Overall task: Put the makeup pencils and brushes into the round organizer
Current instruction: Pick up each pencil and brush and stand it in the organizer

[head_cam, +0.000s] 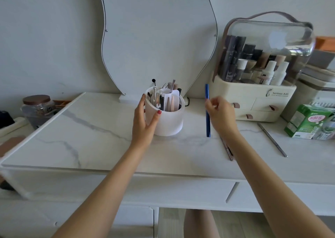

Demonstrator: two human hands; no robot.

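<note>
Round organizer (165,116) cupped by left hand (145,119), fingers spread; right hand (220,113) fingers pinch upright blue pencil (207,110).

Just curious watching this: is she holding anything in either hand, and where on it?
The right hand pinches a slim blue makeup pencil near its upper part, upright. The left hand grips the white round organizer's side.

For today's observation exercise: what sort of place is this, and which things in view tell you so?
Probably a dressing table at home: a wavy mirror leans on the wall, a clear-lidded cosmetics case holds bottles, and a round organizer of makeup tools stands on the marble-look top.
</note>
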